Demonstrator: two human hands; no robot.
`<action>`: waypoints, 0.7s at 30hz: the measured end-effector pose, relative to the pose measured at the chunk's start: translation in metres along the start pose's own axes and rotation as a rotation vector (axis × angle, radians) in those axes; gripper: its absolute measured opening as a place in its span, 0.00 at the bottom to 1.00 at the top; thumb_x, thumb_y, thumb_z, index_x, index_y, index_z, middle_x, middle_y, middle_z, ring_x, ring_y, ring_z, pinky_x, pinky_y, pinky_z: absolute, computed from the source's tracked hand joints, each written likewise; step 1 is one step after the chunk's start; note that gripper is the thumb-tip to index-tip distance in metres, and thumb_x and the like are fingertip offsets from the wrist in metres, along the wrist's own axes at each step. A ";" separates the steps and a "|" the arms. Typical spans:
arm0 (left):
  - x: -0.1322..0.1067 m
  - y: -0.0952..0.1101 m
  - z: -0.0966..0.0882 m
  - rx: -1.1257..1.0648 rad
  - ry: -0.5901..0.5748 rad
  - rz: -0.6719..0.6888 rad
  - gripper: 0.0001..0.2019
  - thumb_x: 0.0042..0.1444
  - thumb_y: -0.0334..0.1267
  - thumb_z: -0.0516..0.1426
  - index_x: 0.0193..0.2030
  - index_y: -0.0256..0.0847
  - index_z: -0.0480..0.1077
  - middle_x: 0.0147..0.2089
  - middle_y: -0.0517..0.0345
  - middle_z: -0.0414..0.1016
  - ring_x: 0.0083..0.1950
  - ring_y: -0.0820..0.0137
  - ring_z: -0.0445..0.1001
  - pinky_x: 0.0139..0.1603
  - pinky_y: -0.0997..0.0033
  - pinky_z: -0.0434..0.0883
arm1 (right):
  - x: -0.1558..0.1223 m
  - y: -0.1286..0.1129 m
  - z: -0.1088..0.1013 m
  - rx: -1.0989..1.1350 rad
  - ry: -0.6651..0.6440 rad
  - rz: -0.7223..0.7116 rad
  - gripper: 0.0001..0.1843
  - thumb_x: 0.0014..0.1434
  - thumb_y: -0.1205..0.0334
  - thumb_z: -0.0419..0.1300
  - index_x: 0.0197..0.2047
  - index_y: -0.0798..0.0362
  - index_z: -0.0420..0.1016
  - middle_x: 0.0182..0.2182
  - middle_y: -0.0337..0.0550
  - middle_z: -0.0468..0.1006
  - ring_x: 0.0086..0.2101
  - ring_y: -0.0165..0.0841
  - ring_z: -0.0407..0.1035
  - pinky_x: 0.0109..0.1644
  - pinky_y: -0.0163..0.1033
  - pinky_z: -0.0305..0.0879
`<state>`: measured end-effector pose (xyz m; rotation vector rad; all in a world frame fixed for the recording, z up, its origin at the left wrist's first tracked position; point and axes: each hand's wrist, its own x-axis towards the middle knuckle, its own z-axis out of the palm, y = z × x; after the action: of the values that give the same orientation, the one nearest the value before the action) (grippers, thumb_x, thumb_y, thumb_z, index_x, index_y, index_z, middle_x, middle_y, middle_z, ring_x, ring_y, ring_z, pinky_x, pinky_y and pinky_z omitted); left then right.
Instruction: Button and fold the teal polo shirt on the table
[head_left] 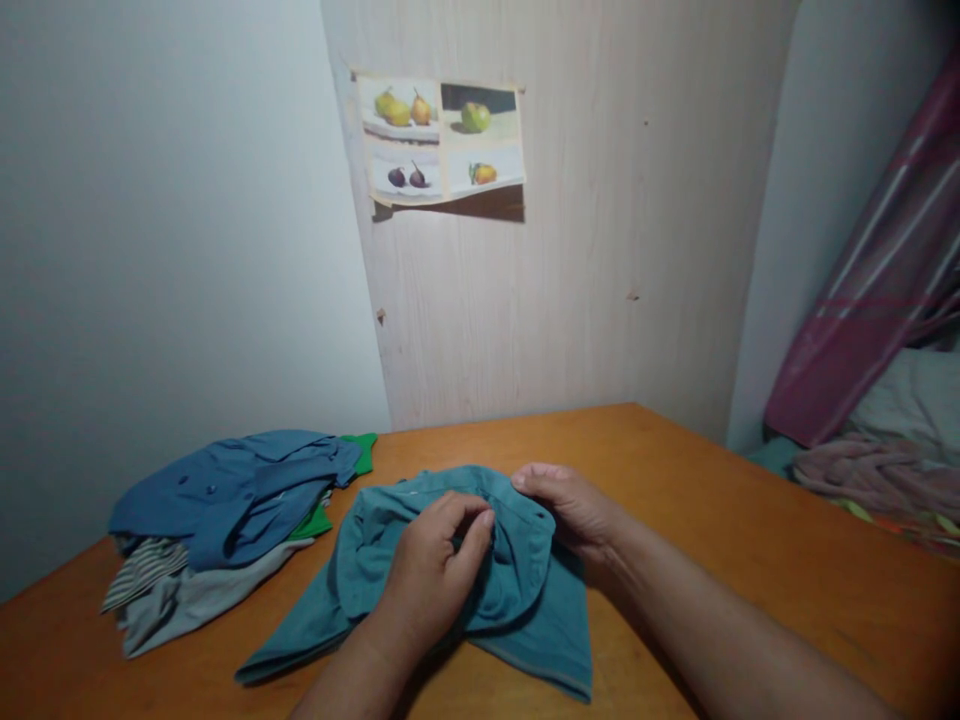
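Observation:
A teal garment [525, 575] lies bunched on the table in front of me, with two short flared ends, like sleeves or trouser legs, spread toward me. A small dark hole or button shows near its rounded right edge. Over its middle, my left hand [439, 560] is closed, thumb and forefinger pinched together at the cloth; its other fingertips are hidden. At the garment's upper right edge, my right hand [566, 505] grips the fabric between thumb and fingers, the fingers partly behind the cloth.
On the orange-brown table [675, 560], a pile to the left holds a blue buttoned garment [240, 495], with green, striped and grey cloth [217, 595] beneath. A fruit picture sheet [442, 140] hangs on the back wall. A pink curtain [847, 330] and bedding [862, 480] are at right.

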<state>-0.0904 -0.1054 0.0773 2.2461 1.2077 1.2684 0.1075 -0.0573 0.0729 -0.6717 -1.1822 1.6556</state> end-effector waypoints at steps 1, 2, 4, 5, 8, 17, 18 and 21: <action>0.000 0.000 0.001 -0.022 0.000 -0.027 0.11 0.65 0.45 0.54 0.42 0.43 0.74 0.39 0.54 0.77 0.41 0.65 0.74 0.44 0.67 0.67 | 0.000 0.001 0.002 -0.008 -0.024 0.001 0.14 0.50 0.55 0.71 0.33 0.57 0.79 0.24 0.39 0.75 0.24 0.27 0.64 0.31 0.34 0.59; -0.001 -0.001 0.001 -0.042 0.000 -0.059 0.12 0.64 0.47 0.56 0.44 0.42 0.74 0.40 0.54 0.77 0.41 0.65 0.74 0.43 0.67 0.68 | -0.001 0.002 0.004 -0.023 -0.056 0.003 0.14 0.51 0.55 0.70 0.35 0.57 0.80 0.26 0.41 0.77 0.26 0.28 0.65 0.32 0.34 0.60; 0.000 -0.002 0.001 -0.079 0.001 -0.119 0.15 0.62 0.50 0.58 0.46 0.41 0.74 0.40 0.54 0.77 0.40 0.64 0.74 0.42 0.67 0.68 | -0.001 0.003 0.007 -0.071 -0.130 0.001 0.16 0.53 0.55 0.69 0.41 0.57 0.82 0.31 0.44 0.79 0.29 0.30 0.67 0.33 0.34 0.60; 0.001 -0.002 0.001 -0.101 0.000 -0.143 0.16 0.61 0.52 0.58 0.46 0.41 0.73 0.39 0.54 0.77 0.40 0.64 0.74 0.41 0.67 0.68 | -0.001 0.004 0.009 -0.102 -0.159 -0.004 0.18 0.53 0.55 0.68 0.44 0.56 0.83 0.33 0.45 0.79 0.32 0.31 0.68 0.34 0.35 0.61; 0.004 -0.004 -0.002 -0.147 -0.005 -0.203 0.18 0.59 0.54 0.59 0.42 0.39 0.73 0.35 0.55 0.76 0.37 0.65 0.72 0.38 0.68 0.67 | -0.003 0.007 0.012 -0.231 -0.208 -0.011 0.22 0.56 0.56 0.65 0.53 0.51 0.81 0.40 0.46 0.80 0.36 0.32 0.69 0.37 0.36 0.62; 0.009 -0.013 -0.006 -0.417 0.116 -0.454 0.09 0.54 0.43 0.61 0.37 0.39 0.74 0.28 0.61 0.73 0.30 0.69 0.70 0.32 0.72 0.64 | -0.002 0.018 0.013 -0.381 -0.128 -0.035 0.23 0.56 0.56 0.65 0.55 0.50 0.80 0.35 0.44 0.80 0.33 0.31 0.69 0.35 0.36 0.62; 0.009 -0.013 -0.007 -0.536 0.114 -0.493 0.08 0.54 0.41 0.61 0.37 0.39 0.74 0.28 0.63 0.73 0.29 0.70 0.69 0.31 0.72 0.64 | -0.001 0.018 0.011 -0.370 -0.089 -0.038 0.22 0.56 0.56 0.65 0.54 0.51 0.80 0.35 0.45 0.80 0.33 0.31 0.70 0.35 0.36 0.62; 0.012 -0.011 -0.013 -0.870 0.122 -0.547 0.07 0.53 0.39 0.61 0.33 0.37 0.74 0.28 0.62 0.75 0.28 0.71 0.72 0.33 0.71 0.69 | 0.004 0.016 0.006 -0.324 0.031 -0.075 0.18 0.54 0.52 0.67 0.46 0.53 0.82 0.33 0.44 0.80 0.30 0.30 0.70 0.32 0.35 0.62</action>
<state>-0.1036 -0.0918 0.0850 1.1445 0.9355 1.3407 0.0946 -0.0573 0.0609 -0.8392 -1.4512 1.3986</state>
